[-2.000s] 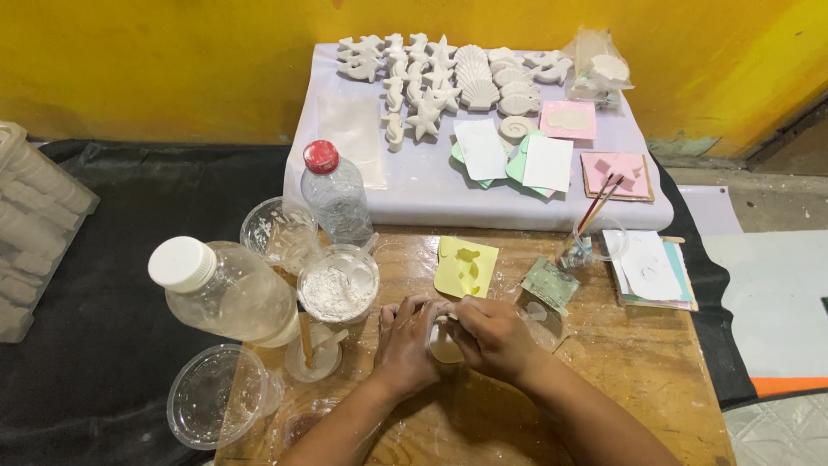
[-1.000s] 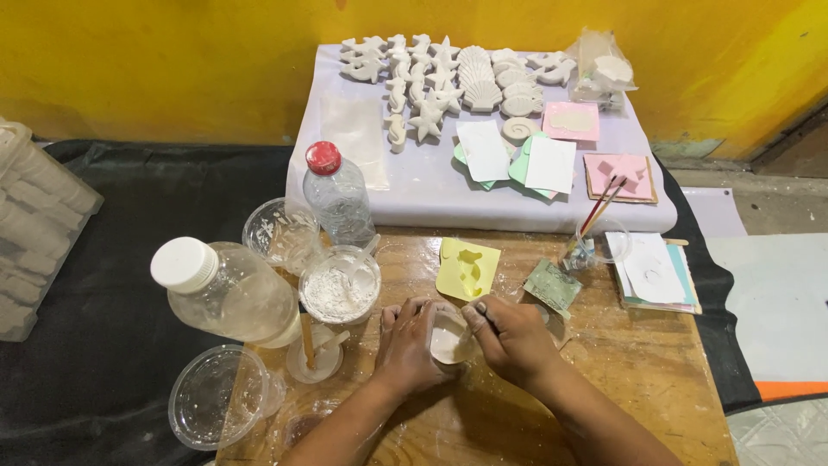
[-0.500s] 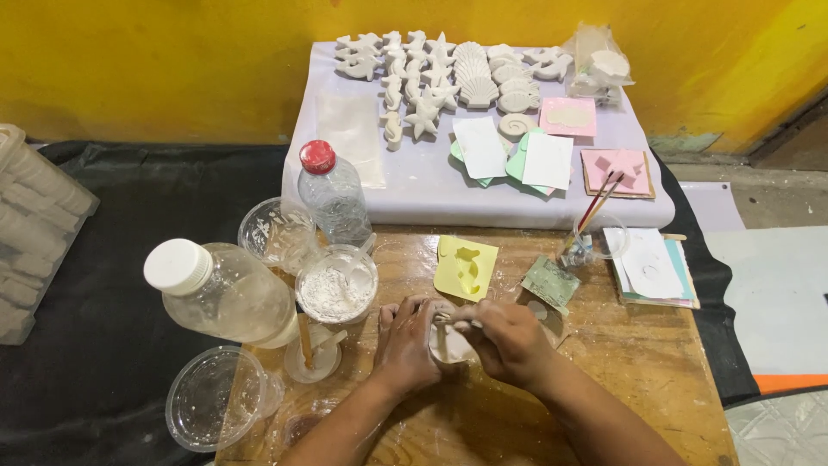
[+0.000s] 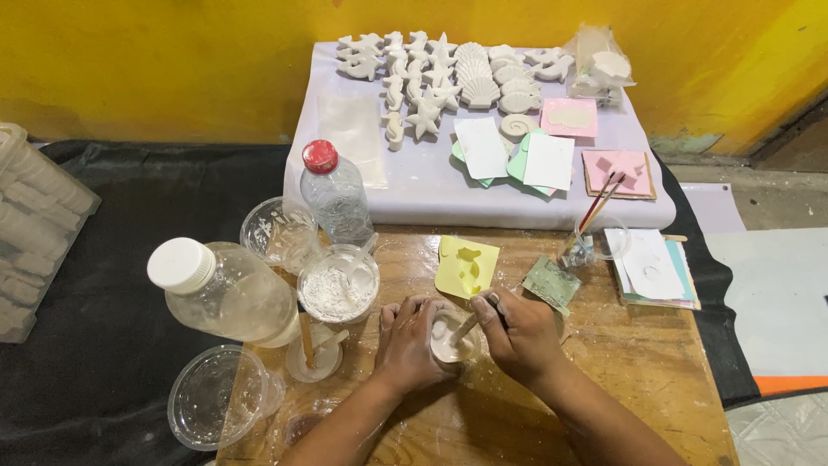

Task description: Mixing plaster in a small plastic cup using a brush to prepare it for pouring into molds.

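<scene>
My left hand (image 4: pixel 407 343) wraps around a small cup (image 4: pixel 452 338) holding white plaster mix, near the front of the wooden table (image 4: pixel 638 362). A thin wooden stick (image 4: pixel 467 327) dips into that cup, and my right hand (image 4: pixel 519 333) pinches its upper end. Just behind the hands lies a yellow mould (image 4: pixel 467 267) with a small animal-shaped hollow. A clear cup of white powder (image 4: pixel 338 283) stands to the left of my left hand.
Two plastic bottles (image 4: pixel 226 291) (image 4: pixel 335 193) and empty clear cups (image 4: pixel 216 396) crowd the table's left. A green mould (image 4: pixel 552 282), a brush cup (image 4: pixel 585 248) and flat moulds (image 4: pixel 653 267) sit right. Behind, a white board (image 4: pixel 414 185) carries several plaster shells and starfish (image 4: pixel 448 73).
The stick in my right hand has shifted around inside the cup. My left hand stays on the cup, and the view has dipped a little.
</scene>
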